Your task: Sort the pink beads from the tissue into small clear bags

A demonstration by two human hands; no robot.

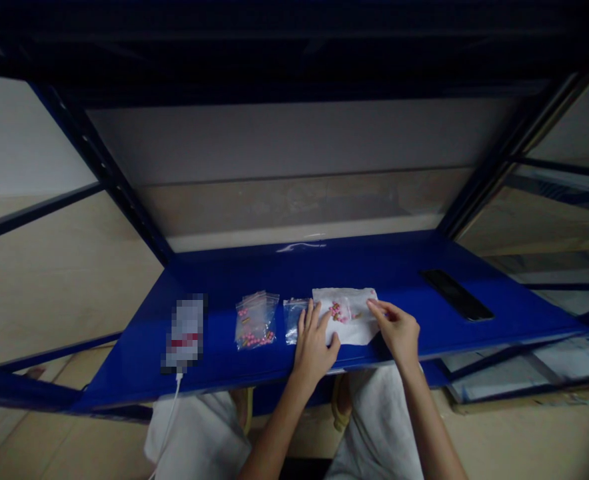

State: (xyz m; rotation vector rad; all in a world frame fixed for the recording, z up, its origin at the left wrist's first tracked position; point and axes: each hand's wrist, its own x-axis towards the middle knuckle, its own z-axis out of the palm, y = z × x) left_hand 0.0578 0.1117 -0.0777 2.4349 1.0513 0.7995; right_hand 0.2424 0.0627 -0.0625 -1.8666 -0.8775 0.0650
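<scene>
A white sheet of paper (pixel 355 319) lies on the blue shelf (pixel 364 267) with a small heap of pink beads (pixel 338 311) on it. My left hand (pixel 314 347) lies flat with fingers stretched out, resting on the sheet's left edge and over a small clear bag (pixel 293 317). My right hand (pixel 398 330) is at the sheet's right edge, its fingers drawn together with the index tip touching the paper. Whether it pinches a bead is too small to tell.
A stack of clear bags with pink beads (pixel 255 320) lies left of my hands. Farther left sits a blurred phone-like object (pixel 185 333) with a white cable (pixel 169 420). A dark flat phone (pixel 456 294) lies at the right. Dark shelf uprights (pixel 104 173) frame the sides.
</scene>
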